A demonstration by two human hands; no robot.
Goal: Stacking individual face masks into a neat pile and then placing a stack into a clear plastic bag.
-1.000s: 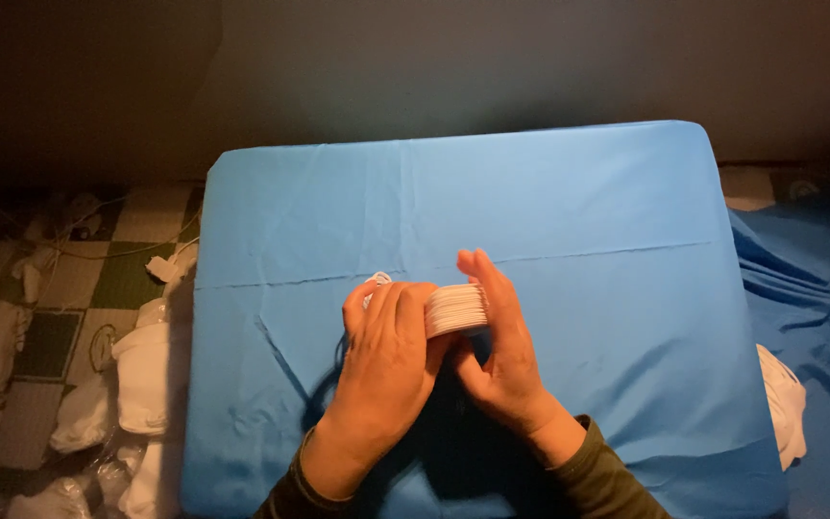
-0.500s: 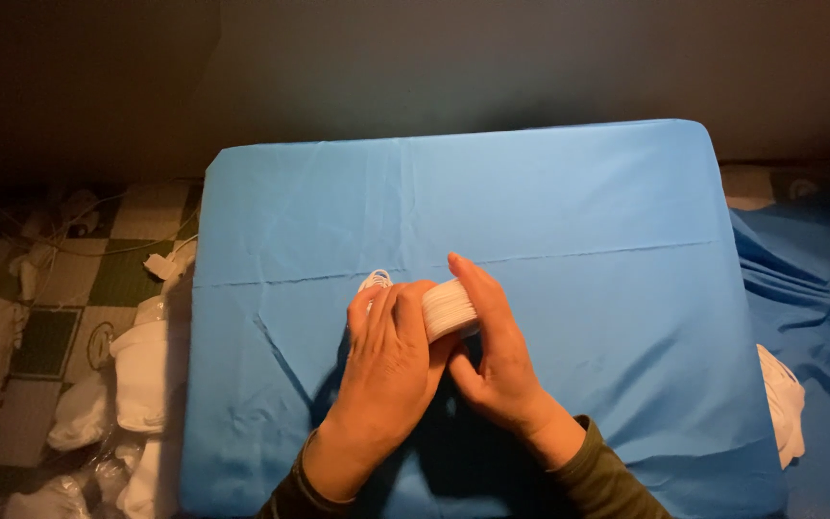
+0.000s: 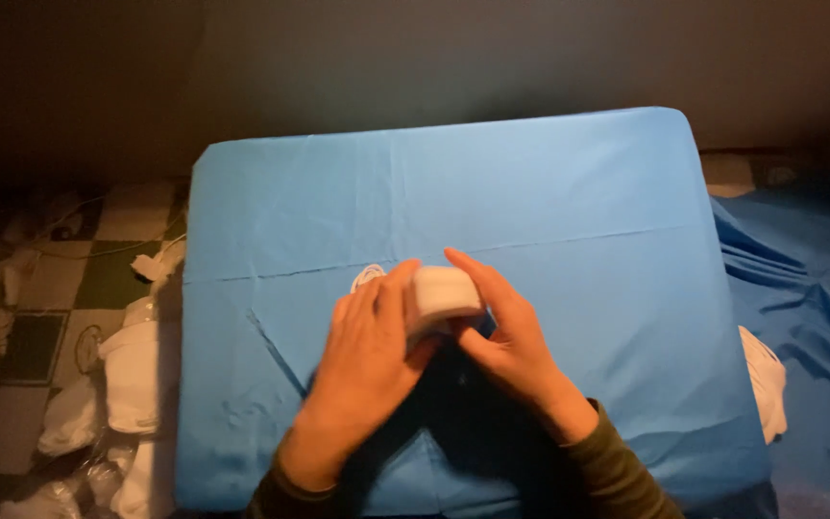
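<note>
A small white folded piece (image 3: 444, 293) sits between both my hands, just above the blue cloth-covered table (image 3: 549, 192). My left hand (image 3: 367, 360) presses its left side with fingers and thumb. My right hand (image 3: 506, 332) cups its right side, fingers stretched along it. A thin white loop (image 3: 365, 276) sticks out behind my left fingertips. The underside of the white piece is hidden by my palms.
Several white bundles (image 3: 132, 375) lie on the chequered floor (image 3: 45, 288) to the left of the table. Another white item (image 3: 766, 380) rests at the table's right edge, beside crumpled blue fabric (image 3: 809, 279). A dark wall lies behind.
The white piece has been pressed into a more compact shape, and my hands have closed in around it. My right fingers have shifted slightly left along it.
</note>
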